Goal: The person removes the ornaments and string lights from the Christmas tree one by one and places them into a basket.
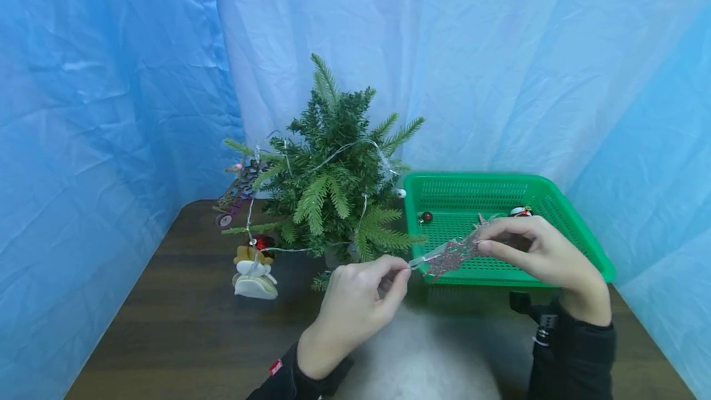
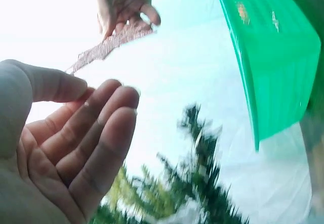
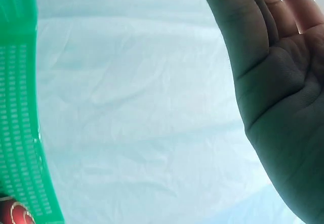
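Observation:
A pink glittery star ornament (image 1: pixel 451 257) hangs between my two hands, over the near edge of the green basket (image 1: pixel 411 202). My right hand (image 1: pixel 547 258) pinches its right end between thumb and fingers. With thumb and forefinger, my left hand (image 1: pixel 361 301) pinches the pale hanging loop (image 1: pixel 420 261) at the other end. In the left wrist view the glittery ornament (image 2: pixel 109 47) appears nearly edge-on, slanting between both hands. The right wrist view shows my palm (image 3: pixel 283 92), while the fingertips and ornament fall outside it.
A small Christmas tree (image 1: pixel 333 171), wound with a wire string, stands left of the basket. From its left side hang a sled-shaped ornament (image 1: pixel 240 193), a red bauble (image 1: pixel 262 243) and a white figure (image 1: pixel 255 279). The basket holds a small dark-red bauble (image 1: pixel 426 217) and another ornament (image 1: pixel 521 211).

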A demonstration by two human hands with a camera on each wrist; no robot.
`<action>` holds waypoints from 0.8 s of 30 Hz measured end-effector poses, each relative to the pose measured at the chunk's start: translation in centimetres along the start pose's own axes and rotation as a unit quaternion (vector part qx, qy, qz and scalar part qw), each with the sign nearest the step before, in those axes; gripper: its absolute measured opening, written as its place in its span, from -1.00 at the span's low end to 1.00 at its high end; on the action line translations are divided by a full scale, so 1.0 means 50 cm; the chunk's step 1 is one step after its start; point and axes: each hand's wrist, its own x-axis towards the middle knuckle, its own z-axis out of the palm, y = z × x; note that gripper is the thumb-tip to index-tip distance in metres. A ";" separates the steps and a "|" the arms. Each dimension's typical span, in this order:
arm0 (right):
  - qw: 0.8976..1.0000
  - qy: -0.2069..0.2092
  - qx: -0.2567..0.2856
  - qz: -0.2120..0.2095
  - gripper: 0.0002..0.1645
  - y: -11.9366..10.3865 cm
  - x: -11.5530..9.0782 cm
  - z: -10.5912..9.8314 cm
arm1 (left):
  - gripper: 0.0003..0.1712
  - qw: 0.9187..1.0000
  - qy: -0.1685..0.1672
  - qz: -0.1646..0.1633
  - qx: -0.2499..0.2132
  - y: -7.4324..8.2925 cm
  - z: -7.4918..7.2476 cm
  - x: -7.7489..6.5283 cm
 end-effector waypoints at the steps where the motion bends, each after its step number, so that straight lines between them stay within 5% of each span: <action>1: 1.000 0.009 0.005 0.000 -0.52 0.003 -0.004 -0.005 | -0.93 1.000 0.003 -0.004 0.003 0.003 0.008 0.002; 7: 0.997 0.062 -0.026 0.040 -0.59 0.009 -0.029 -0.033 | -0.90 1.000 -0.010 -0.015 0.020 0.017 0.049 0.011; 15: 0.973 0.104 -0.091 0.186 -0.85 0.004 -0.022 -0.072 | -0.83 0.995 -0.071 0.031 0.067 0.020 0.092 0.004; 20: 0.958 0.067 -0.130 0.245 -0.72 0.032 0.028 -0.105 | -0.83 0.987 -0.095 0.055 0.115 0.017 0.128 0.003; 24: 0.953 0.013 -0.096 0.287 -0.63 0.078 0.074 -0.132 | -0.83 0.982 -0.107 0.066 0.139 0.011 0.150 0.002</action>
